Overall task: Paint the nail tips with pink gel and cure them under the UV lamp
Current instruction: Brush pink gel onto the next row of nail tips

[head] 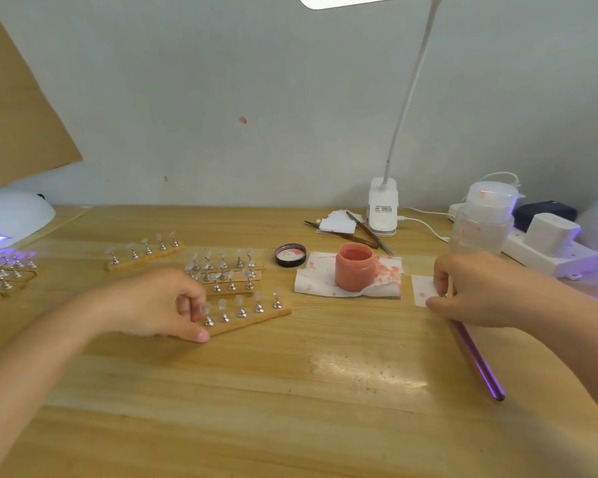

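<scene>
From the head view, your left hand point(159, 305) pinches the near strip point(246, 319) at its left end, likely to steady the clear tips point(239, 301) for painting. Your right hand point(463, 291) grips the brush point(477, 360), handle trailing toward you, its head hidden over a stained wipe point(423, 288), probably shedding excess. The open gel jar point(355, 267) sits on tissue point(311, 284) between your hands, nearer the right; its lid point(290, 255) lies just left. The lit UV lamp point(11, 215) stands far left, well apart.
</scene>
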